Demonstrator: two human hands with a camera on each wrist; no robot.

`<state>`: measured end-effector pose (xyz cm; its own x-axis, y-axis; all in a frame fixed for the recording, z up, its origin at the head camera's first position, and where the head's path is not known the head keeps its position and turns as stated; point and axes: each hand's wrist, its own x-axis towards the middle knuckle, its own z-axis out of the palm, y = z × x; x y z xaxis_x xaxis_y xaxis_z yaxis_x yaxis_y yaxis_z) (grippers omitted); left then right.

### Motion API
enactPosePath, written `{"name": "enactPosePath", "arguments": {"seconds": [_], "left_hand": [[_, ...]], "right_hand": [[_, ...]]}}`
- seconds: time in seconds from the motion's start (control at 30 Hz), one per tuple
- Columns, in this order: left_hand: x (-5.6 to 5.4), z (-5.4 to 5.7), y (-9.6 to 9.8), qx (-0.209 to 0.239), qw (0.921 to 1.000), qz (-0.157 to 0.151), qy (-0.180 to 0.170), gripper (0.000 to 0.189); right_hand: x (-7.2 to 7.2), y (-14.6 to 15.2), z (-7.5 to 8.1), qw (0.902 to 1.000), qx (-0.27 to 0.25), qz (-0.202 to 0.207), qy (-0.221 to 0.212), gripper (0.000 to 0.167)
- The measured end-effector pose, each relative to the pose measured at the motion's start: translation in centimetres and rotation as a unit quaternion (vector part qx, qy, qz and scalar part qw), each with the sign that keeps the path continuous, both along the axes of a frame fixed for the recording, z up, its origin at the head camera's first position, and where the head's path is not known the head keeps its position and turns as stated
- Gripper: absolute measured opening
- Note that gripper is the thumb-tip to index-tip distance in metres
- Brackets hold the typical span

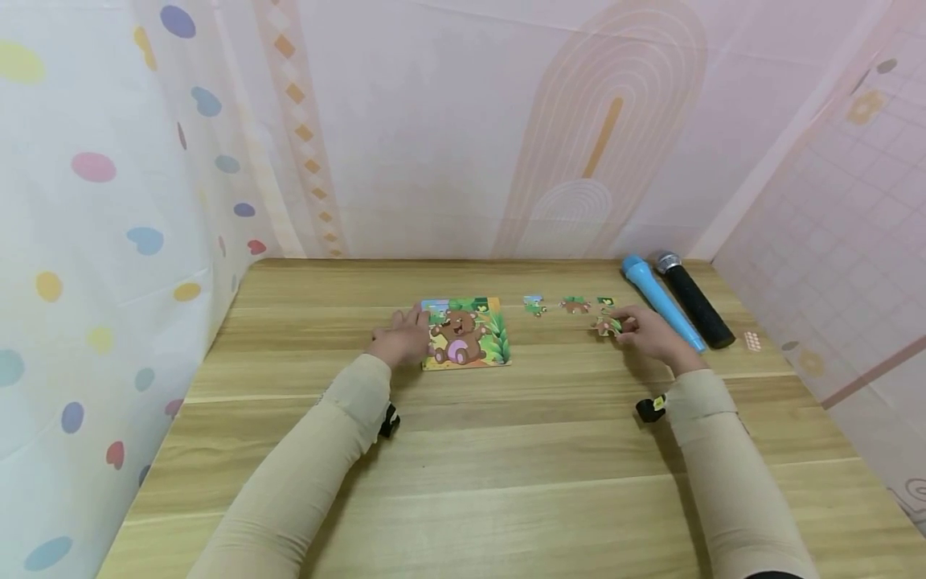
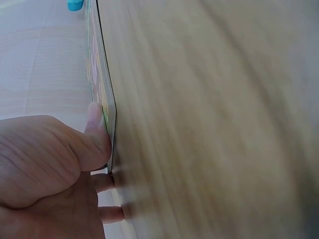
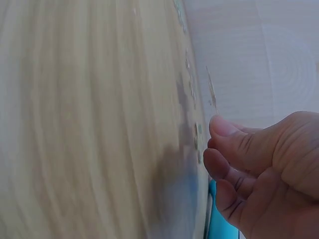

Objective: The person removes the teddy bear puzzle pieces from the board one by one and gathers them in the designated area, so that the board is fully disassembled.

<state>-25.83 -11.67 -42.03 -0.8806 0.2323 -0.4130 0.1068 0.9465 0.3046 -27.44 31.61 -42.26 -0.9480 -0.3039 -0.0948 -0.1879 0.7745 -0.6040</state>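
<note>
Left hand (image 1: 403, 338), fingers apart, touching left edge of bear puzzle (image 1: 470, 331) | right hand (image 1: 649, 333) clamped on puzzle piece (image 1: 604, 326), farther right | yellow right-wrist label (image 1: 659, 404) too small to read

Bear board (image 1: 469, 331): thin, nearly square, printed with a brown bear with a purple belly among green leaves; flat on the surface (image 1: 506, 458), the bear upright in the head view.
Board's left edge: touched by the left hand (image 1: 402, 339), its thumb on the printed face.
Held piece (image 1: 607, 326): small, thin, irregular, green and brown; pinched by the right hand (image 1: 646, 331), raised clear of the surface and seen nearly edge-on in the right wrist view.
Blue-green cutout (image 1: 534, 304): right of the board, flat; whether one piece or two is unclear.
Brown piece (image 1: 576, 305): flat, knobbed, between the blue-green cutout and the dark green piece (image 1: 605, 301).
Dark green piece: small, yellow-marked, just beyond the held one.
</note>
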Motion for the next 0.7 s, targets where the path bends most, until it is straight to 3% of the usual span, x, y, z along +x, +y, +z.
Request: {"name": "enactPosePath", "arguments": {"seconds": [0.37, 0.7], "left_hand": [[0.1, 0.0, -0.2, 0.011, 0.9999, 0.004, -0.006, 0.076], [-0.4, -0.7, -0.2, 0.01, 0.9998, 0.01, -0.01, 0.075]], "right_hand": [[-0.5, 1.8, -1.0, 0.9979, 0.037, 0.031, 0.043, 0.042], [-0.5, 1.9, -1.2, 0.9981, 0.038, 0.03, 0.037, 0.043]]}}
